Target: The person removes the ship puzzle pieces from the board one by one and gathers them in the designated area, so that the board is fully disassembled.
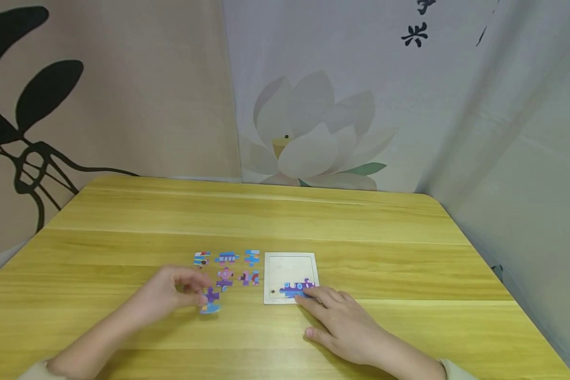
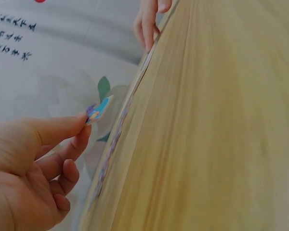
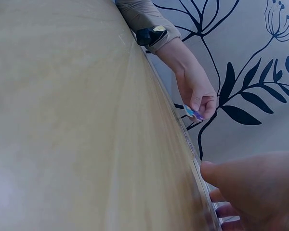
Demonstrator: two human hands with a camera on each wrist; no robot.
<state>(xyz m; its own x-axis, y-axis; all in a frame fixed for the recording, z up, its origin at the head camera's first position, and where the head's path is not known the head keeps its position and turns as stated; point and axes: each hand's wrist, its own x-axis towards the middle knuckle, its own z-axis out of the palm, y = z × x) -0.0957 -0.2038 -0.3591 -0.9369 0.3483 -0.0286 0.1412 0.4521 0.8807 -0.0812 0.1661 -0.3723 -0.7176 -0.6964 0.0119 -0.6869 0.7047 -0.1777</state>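
In the head view my left hand [image 1: 168, 293] pinches a purple and blue jigsaw piece [image 1: 211, 302] between thumb and fingertips. The left wrist view shows that piece [image 2: 100, 110] raised off the table. My right hand [image 1: 349, 324] lies at the lower right of a pale, square puzzle board [image 1: 285, 266]. Its outstretched fingers touch the purple and blue pieces [image 1: 292, 290] set along the board's bottom edge, partly covering them. Several loose pieces lie left of the board, among them a bus-patterned piece [image 1: 227, 257] and a pink and purple piece [image 1: 225, 278].
All of this rests on a wood-grain table [image 1: 385, 248]. Behind it hangs a pale curtain [image 1: 180, 95] printed with leaves and a lotus. A dark band [image 3: 151, 35] sits on the left wrist.
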